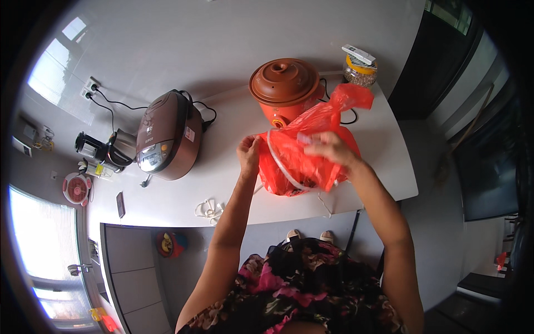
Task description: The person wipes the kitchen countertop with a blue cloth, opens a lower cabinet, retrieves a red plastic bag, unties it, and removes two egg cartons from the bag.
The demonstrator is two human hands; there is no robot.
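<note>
A red plastic bag (283,167) stands on the white counter before me, its contents mostly hidden. Its left edge is pinched between the thumb and fingers of my left hand (249,152). My right hand (331,148) is over the bag's front, blurred; something small and pale shows at its fingertips, and its hold is unclear. A whitish curved strip (280,163) runs down across the bag. Behind the bag, an orange electric stew pot (273,110) wears a brown clay lid (285,81).
A brown Supor rice cooker (169,133) and a kettle (121,148) stand left on the counter (233,112). A white cable (208,211) and phone (120,204) lie near the front edge. A yellow-lidded jar (359,75) sits back right, bearing a white remote (358,54).
</note>
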